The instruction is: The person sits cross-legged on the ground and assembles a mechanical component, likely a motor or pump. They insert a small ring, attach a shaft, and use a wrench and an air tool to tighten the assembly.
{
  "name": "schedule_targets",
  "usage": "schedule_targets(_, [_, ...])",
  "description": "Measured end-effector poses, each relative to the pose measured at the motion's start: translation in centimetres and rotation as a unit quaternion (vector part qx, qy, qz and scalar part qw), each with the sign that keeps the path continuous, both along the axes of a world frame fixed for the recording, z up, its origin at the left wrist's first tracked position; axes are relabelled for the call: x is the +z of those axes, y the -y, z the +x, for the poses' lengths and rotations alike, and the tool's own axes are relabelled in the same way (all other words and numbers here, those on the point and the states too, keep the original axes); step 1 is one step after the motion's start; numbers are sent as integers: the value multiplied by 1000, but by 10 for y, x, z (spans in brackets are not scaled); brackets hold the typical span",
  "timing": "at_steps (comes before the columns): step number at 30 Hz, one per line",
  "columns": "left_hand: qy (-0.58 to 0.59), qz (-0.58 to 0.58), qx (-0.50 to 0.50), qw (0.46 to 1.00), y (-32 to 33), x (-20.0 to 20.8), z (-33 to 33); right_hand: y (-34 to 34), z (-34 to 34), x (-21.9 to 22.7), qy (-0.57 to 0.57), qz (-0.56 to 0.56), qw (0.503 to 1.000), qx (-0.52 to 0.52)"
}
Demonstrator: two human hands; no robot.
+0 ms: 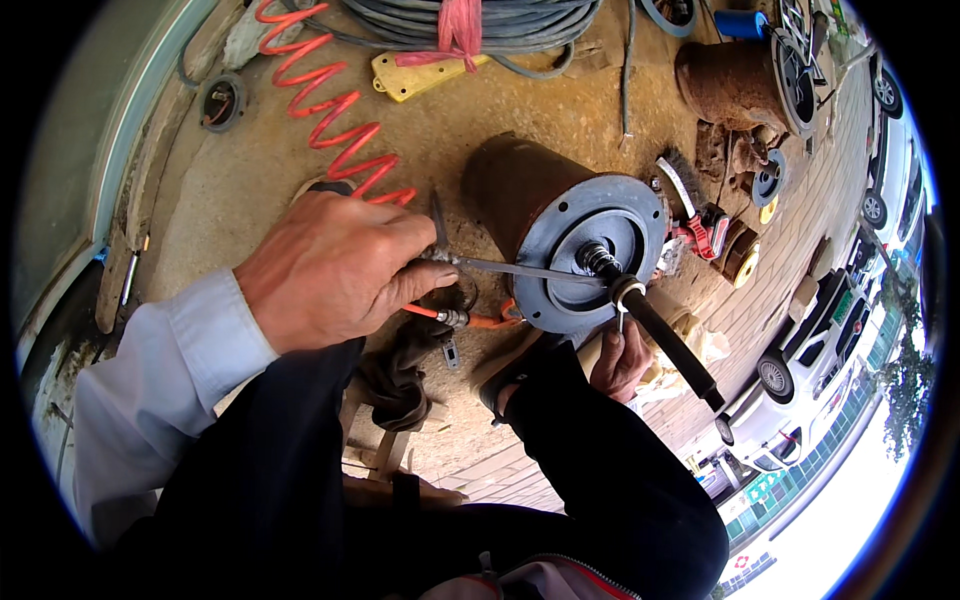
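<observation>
A rusty motor housing (505, 190) lies on its side with a grey round end cover (545, 235) facing right. From the cover's centre a dark shaft (675, 345) sticks out, carrying a spring (598, 258) and a pale ring (627, 288). Thumb and fingers of my left hand (340, 265) close on a thin flat metal tool (520, 268), whose long blade reaches across the cover to the shaft beside the ring. Below the shaft, my right hand (622, 362) pinches a thin pale rod (620, 322) whose upper end meets the ring. My knee partly covers that hand.
A coiled red air hose (335, 105) hangs down at the left. Cable (500, 22) and a yellow power strip (425, 75) lie at the back. Another rusty housing (735, 85), a wire brush (683, 180) and a copper-coloured spool (738, 255) sit to the right. A dark cloth (400, 380) lies near my legs.
</observation>
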State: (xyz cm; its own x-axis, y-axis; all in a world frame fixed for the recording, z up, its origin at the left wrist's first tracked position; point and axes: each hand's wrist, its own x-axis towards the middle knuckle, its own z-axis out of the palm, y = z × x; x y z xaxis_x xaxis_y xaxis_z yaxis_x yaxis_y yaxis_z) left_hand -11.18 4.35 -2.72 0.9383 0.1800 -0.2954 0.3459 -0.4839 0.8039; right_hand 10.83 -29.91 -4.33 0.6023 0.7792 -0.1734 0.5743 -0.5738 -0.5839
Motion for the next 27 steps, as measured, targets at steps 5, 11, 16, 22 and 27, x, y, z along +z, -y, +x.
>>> schedule_targets(5, [-11, -19, 8, 1000, 1, -2, 1, 0, 2, -3, 8, 22, 1000, 6])
schedule_targets(11, [-2, -13, 7, 1000, 6, -12, -1, -7, -2, 0, 20, 19, 1000, 8])
schedule_targets(16, [41, -11, 25, 999, 11, -20, 3, -10, -1, -2, 50, 51, 997, 28])
schedule_targets(22, [19, -22, 36, 999, 13, -14, 10, -12, 6, 11, -8, -19, 1000, 17])
schedule_targets(27, [16, 12, 36, 999, 22, -16, 13, -8, 9, 17, 22, -34, 998, 37])
